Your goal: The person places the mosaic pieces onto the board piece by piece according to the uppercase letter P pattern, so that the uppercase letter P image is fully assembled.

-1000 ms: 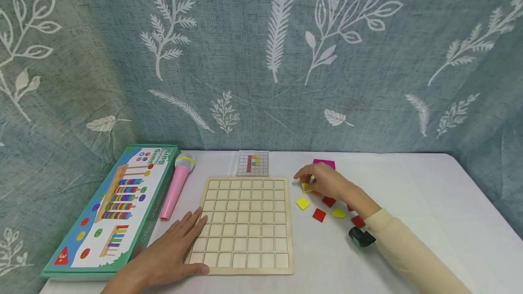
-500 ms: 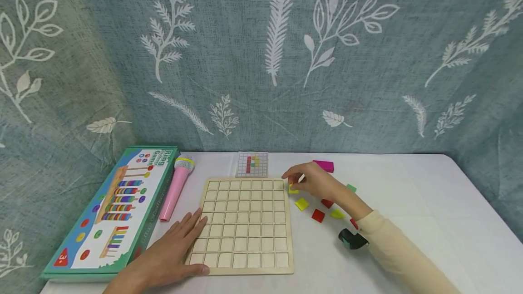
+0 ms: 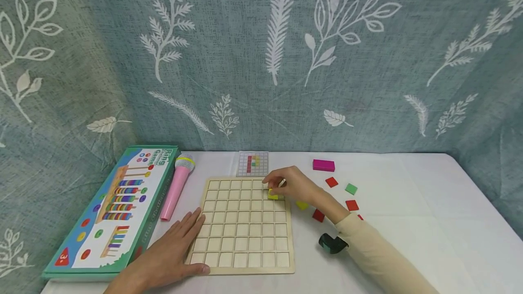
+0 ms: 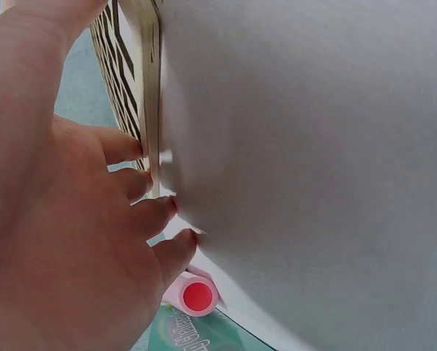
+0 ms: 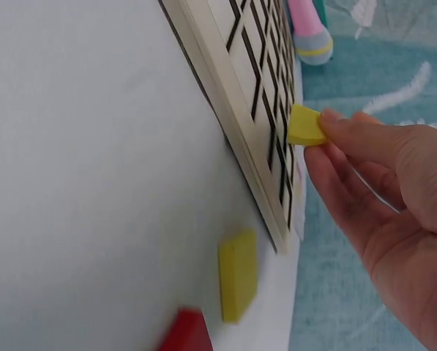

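One yellow tile (image 3: 272, 194), pinched in right hand (image 3: 292, 186) fingertips over wooden grid board (image 3: 245, 257), far-right cells. Left hand (image 3: 171, 251), fingers spread, braces board's near-left corner. Best lowered flat, squared to cell.

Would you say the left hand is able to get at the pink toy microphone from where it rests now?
Probably yes: the left hand lies flat on the wooden grid board, and the pink microphone lies just beyond its fingers with nothing between.
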Available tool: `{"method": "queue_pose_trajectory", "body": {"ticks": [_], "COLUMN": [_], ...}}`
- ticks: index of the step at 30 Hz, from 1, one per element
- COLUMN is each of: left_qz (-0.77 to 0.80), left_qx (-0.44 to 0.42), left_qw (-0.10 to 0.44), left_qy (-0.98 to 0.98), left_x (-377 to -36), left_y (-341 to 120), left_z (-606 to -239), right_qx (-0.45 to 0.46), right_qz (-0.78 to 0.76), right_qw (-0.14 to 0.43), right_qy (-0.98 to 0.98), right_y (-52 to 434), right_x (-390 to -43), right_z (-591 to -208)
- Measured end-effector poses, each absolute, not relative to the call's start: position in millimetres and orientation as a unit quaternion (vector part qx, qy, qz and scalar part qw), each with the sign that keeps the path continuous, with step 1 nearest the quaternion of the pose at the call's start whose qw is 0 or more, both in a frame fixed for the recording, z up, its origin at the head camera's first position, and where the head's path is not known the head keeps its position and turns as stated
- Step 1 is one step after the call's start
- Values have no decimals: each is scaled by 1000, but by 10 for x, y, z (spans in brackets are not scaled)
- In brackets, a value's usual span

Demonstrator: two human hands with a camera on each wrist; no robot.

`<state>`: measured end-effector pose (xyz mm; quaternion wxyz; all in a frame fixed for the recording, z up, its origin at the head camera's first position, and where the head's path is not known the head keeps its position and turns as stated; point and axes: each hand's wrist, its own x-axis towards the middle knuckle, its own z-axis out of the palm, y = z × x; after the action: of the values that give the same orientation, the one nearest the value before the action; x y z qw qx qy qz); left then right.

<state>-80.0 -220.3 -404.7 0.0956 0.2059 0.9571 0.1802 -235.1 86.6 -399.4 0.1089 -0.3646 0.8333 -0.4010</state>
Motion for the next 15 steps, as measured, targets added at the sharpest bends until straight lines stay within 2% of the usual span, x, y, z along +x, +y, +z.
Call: {"method": "queue_pose_trajectory", "body": {"ticks": [15], "left_qz": [173], "left_qx": [207], "left_qw": [92], "left_qy": [959], "left_x": [-813], "left_y": [-2198], "left_z": [-4083], "right_qx": [-355], "right_qz": [-416], "right_qw": [81], "right_qy": [834], "right_y": [562], "right_x": [-2379], "right_z": [-4117]}}
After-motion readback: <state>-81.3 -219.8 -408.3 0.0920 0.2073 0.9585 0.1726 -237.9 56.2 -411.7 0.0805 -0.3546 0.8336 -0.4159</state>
